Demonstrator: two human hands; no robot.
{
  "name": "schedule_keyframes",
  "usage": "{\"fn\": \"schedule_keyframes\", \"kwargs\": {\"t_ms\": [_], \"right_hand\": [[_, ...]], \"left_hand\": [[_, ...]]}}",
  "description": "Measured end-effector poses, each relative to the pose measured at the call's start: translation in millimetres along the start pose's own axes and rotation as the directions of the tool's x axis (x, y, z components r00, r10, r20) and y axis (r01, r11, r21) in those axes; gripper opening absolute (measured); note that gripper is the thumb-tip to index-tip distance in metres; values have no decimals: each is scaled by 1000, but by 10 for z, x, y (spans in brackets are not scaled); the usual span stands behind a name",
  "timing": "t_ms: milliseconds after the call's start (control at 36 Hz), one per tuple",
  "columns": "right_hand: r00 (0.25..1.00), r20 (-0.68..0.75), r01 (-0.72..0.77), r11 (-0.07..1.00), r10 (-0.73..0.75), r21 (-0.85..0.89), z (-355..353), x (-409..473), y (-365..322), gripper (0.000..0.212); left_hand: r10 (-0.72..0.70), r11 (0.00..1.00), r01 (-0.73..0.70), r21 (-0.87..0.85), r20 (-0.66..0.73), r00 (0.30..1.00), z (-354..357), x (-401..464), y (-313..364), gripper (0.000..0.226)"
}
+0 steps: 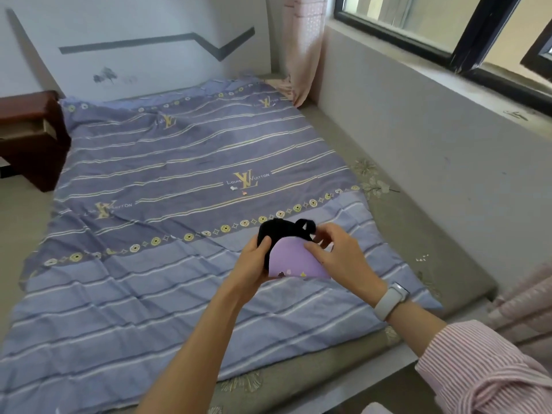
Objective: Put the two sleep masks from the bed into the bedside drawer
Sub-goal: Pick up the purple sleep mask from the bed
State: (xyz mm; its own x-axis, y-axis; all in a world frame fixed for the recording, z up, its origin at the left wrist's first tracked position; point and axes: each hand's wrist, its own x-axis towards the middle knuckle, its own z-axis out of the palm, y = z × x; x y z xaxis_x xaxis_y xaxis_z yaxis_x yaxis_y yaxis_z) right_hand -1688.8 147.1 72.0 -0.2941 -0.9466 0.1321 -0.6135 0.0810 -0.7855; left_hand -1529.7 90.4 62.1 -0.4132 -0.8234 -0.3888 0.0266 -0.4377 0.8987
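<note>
A purple sleep mask (294, 259) with small printed figures is held above the bed's near right part, with a black sleep mask (279, 230) and its strap bunched against its far side. My left hand (254, 264) grips both masks from the left, thumb over the black one. My right hand (340, 255) pinches the purple mask's right edge near the black strap. The bedside drawer (27, 128) stands pulled open in a dark red-brown cabinet (38, 156) at the far left.
A blue striped cover (167, 180) lies spread over the bed, on a grey-green mattress (385, 210). A grey wall and window ledge (448, 138) run along the right. Pink curtains (304, 46) hang at the far corner.
</note>
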Motion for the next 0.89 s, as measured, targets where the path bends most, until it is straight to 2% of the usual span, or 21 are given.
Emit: {"fn": "schedule_keyframes", "kwargs": {"t_ms": [56, 139, 194, 278, 361, 472, 583, 667, 722, 806, 889], "right_hand": [[998, 53, 31, 999, -29, -45, 36, -19, -4, 33], [987, 158, 53, 994, -38, -96, 83, -35, -29, 28], [985, 135, 115, 990, -104, -80, 98, -49, -70, 23], [975, 81, 216, 972, -209, -89, 108, -34, -135, 28], [984, 81, 160, 987, -160, 1, 134, 24, -228, 30], [996, -4, 86, 993, -86, 77, 200, 58, -303, 25], [990, -36, 137, 988, -135, 66, 276, 16, -354, 17], [992, -44, 121, 989, -118, 80, 340, -21, -381, 20], [996, -36, 90, 988, -86, 128, 375, -40, -389, 33], [985, 147, 73, 993, -87, 94, 432, -40, -360, 56], [909, 380, 198, 980, -172, -31, 535, -99, -342, 45]], "left_hand": [[-14, 999, 12, -36, -49, 999, -39, 2, -8, 27], [1, 1000, -3, -27, -70, 998, -110, -18, -29, 29], [15, 1000, -14, 20, -66, 998, -165, -40, -38, 29], [42, 990, -40, 136, -13, 999, -232, -83, -18, 29], [38, 986, -55, 157, 108, 993, -236, -146, 51, 25], [17, 998, -27, 50, 200, 980, -255, -198, 118, 23], [-30, 999, 36, -23, 240, 970, -347, -241, 123, 50], [7, 996, -33, 86, 282, 959, -406, -328, 118, 39], [44, 979, -97, 180, 279, 959, -459, -391, 94, 40], [45, 958, -119, 261, 271, 962, -545, -483, 51, 45], [37, 893, -119, 433, 193, 981, -674, -627, -26, 49]]}}
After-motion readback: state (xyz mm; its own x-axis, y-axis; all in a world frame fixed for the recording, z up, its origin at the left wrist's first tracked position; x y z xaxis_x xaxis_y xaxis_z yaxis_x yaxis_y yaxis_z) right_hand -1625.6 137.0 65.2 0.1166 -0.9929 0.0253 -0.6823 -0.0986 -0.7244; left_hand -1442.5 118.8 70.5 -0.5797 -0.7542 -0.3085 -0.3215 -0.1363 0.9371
